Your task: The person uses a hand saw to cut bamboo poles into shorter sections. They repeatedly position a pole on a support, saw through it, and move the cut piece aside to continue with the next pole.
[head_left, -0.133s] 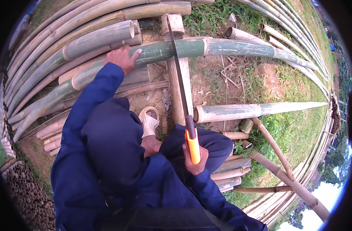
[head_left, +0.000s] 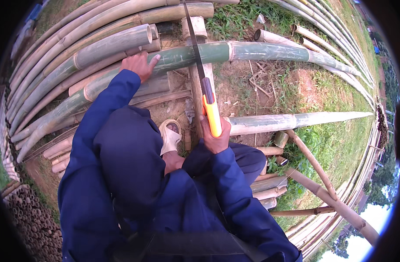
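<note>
My right hand (head_left: 218, 135) is wrapped round the orange and yellow handle of a hand saw (head_left: 211, 114). Its dark blade points away from me and crosses a long green bamboo pole (head_left: 261, 51), overlapping it above a wooden support beam (head_left: 211, 78). Whether the teeth have cut into the wall cannot be seen. On the same pole, left of the blade, rests my left hand (head_left: 139, 66), gripping it from above with the thumb out to the right.
Several bamboo poles (head_left: 114, 46) are stacked at the left. Another pole (head_left: 265, 124) lies to the right of the beam, near my knee. Slanting bamboo props (head_left: 313, 163) stand at the lower right. My sandalled foot (head_left: 170, 139) is on the bare soil.
My right hand has pushed the saw forward, away from me, so the handle is nearer the pole and the blade reaches farther past it. My left hand stays on the pole.
</note>
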The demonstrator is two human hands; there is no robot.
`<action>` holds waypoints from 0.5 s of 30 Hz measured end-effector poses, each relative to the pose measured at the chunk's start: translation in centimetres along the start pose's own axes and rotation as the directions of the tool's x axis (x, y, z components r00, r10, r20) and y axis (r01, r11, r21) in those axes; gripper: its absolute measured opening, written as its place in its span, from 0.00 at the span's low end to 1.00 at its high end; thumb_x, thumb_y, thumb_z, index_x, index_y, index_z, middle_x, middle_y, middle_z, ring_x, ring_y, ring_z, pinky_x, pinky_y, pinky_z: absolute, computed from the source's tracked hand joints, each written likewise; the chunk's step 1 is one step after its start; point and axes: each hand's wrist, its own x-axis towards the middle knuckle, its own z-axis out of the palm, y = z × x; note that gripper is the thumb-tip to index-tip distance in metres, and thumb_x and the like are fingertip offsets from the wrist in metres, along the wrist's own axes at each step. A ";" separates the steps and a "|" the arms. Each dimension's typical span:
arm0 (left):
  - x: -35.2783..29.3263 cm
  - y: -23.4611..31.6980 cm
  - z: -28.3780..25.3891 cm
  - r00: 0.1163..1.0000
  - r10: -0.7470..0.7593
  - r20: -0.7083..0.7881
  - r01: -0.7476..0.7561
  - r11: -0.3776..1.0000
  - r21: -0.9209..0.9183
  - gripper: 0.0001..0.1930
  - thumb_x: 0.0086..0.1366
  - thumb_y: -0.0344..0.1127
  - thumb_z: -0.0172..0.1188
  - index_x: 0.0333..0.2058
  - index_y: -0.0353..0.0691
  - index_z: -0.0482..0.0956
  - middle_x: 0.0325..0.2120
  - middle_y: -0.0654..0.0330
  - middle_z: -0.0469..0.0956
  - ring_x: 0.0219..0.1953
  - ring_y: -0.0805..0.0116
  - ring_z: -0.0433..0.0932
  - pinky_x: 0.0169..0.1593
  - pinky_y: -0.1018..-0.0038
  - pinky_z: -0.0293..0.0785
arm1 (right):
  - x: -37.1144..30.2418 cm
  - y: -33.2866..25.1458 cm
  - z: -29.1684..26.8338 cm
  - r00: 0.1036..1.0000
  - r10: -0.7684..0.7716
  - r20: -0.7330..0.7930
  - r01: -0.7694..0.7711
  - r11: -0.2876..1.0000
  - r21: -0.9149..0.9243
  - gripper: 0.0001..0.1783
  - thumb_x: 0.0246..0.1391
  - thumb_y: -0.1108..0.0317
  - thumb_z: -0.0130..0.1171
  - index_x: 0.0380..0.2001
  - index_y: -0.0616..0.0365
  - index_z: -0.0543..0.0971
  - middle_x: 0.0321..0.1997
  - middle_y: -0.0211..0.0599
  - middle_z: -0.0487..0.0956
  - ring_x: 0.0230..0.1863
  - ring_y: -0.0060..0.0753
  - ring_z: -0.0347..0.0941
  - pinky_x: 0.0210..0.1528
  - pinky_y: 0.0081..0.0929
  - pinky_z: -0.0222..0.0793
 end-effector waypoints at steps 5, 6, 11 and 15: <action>0.0 -1.2 -0.9 0.999 -0.003 0.033 0.004 1.000 -0.004 0.40 0.76 0.69 0.36 0.44 0.33 0.80 0.35 0.39 0.85 0.41 0.39 0.84 0.47 0.47 0.77 | -9.0 -0.3 -3.7 0.996 0.088 0.022 -0.087 0.996 -0.025 0.07 0.61 0.74 0.67 0.40 0.67 0.84 0.23 0.33 0.79 0.25 0.20 0.72 0.31 0.24 0.70; -0.4 -0.9 -0.5 1.000 0.002 -0.005 -0.002 1.000 -0.004 0.40 0.76 0.70 0.36 0.44 0.33 0.80 0.35 0.39 0.85 0.41 0.39 0.84 0.47 0.47 0.77 | -12.0 -0.3 -5.2 0.997 0.076 -0.004 -0.076 0.995 -0.060 0.10 0.60 0.75 0.67 0.44 0.67 0.85 0.24 0.34 0.80 0.26 0.20 0.74 0.33 0.23 0.72; 0.1 0.1 -0.9 1.000 -0.022 0.019 0.022 1.000 -0.023 0.43 0.76 0.71 0.34 0.43 0.31 0.81 0.34 0.39 0.85 0.41 0.40 0.85 0.47 0.48 0.79 | -6.7 -0.3 -4.1 0.998 0.059 0.000 -0.059 0.998 0.003 0.07 0.61 0.76 0.67 0.29 0.66 0.80 0.18 0.31 0.74 0.20 0.18 0.65 0.24 0.26 0.64; 1.0 -1.1 -0.9 0.999 -0.001 0.049 0.002 0.999 -0.036 0.46 0.68 0.79 0.42 0.44 0.32 0.82 0.34 0.41 0.85 0.41 0.42 0.86 0.46 0.51 0.79 | -2.2 1.4 -0.5 0.999 -0.044 -0.016 0.045 0.997 0.058 0.09 0.63 0.72 0.67 0.30 0.66 0.80 0.19 0.29 0.73 0.21 0.17 0.62 0.25 0.25 0.63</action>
